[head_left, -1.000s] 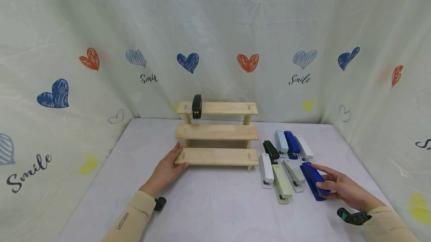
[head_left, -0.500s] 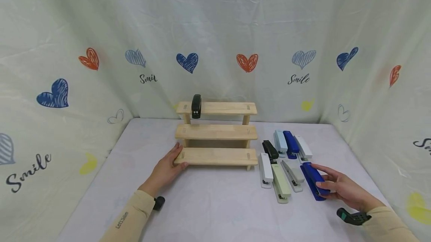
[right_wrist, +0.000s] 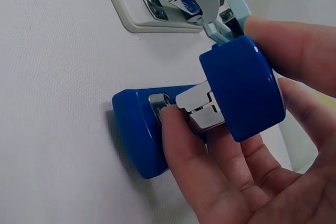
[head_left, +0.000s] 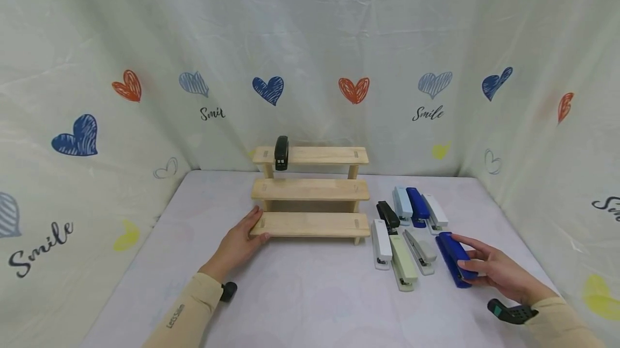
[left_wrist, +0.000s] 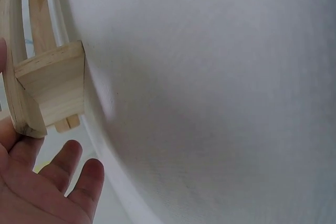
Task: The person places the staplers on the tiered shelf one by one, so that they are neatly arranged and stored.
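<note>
On the right side of the table, my right hand (head_left: 501, 271) holds a dark blue stapler (head_left: 455, 257) by its sides. Up close in the right wrist view, the stapler's blue top cap (right_wrist: 241, 87) and metal nose sit among the fingers, one fingertip at the plate on its base. My left hand (head_left: 237, 243) grips the left end of the lowest board of a three-step wooden rack (head_left: 310, 224), thumb along the front. The left wrist view shows the board's end (left_wrist: 29, 114) between thumb and finger, other fingers loose. A black stapler (head_left: 281, 153) stands on the top step, left end.
Several staplers lie between rack and right hand: white (head_left: 381, 243), pale green (head_left: 403, 262), grey (head_left: 420, 251) and black (head_left: 388, 214). Behind them are light blue (head_left: 402, 204), blue (head_left: 417, 206) and white (head_left: 435, 212) ones. A patterned curtain (head_left: 310, 41) surrounds the table (head_left: 300, 299).
My right hand has shifted slightly right with the blue stapler, widening the gap to the grey one. My left hand keeps its hold on the rack.
</note>
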Demonstrator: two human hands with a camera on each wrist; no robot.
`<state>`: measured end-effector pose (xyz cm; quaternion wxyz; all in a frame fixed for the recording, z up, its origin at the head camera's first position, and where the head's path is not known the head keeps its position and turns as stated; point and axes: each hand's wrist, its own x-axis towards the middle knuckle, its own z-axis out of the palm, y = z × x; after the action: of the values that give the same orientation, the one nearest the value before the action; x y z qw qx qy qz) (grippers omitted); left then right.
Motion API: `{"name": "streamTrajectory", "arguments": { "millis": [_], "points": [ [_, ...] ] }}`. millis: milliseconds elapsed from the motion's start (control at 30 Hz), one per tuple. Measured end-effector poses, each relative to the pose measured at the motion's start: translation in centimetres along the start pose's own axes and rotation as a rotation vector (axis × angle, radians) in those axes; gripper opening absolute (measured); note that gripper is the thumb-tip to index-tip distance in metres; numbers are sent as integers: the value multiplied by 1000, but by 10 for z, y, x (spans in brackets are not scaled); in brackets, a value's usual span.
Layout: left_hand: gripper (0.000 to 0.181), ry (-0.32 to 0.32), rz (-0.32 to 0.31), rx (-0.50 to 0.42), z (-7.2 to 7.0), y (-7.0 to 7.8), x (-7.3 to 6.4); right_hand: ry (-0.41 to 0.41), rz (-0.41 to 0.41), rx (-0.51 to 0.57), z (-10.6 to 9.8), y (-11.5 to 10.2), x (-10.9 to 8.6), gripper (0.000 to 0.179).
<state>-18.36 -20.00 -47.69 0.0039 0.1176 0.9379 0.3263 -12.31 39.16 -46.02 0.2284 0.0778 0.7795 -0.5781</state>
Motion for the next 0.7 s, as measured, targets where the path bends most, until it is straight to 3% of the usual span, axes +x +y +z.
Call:
{"name": "streamTrajectory", "arguments": {
  "millis": [333,500,700],
  "points": [
    [74,-6,-18,-12,0,1,0,33,-20,-68,-8,-12,-15,81],
    [74,-3,-20,-22,-1,3,-1,42,-93,-109,-12,-39,-17,78],
    [74,-2,-14,-38,-1,4,-1,21,-211,-118,-5,-79,-5,76]
  ]
}}
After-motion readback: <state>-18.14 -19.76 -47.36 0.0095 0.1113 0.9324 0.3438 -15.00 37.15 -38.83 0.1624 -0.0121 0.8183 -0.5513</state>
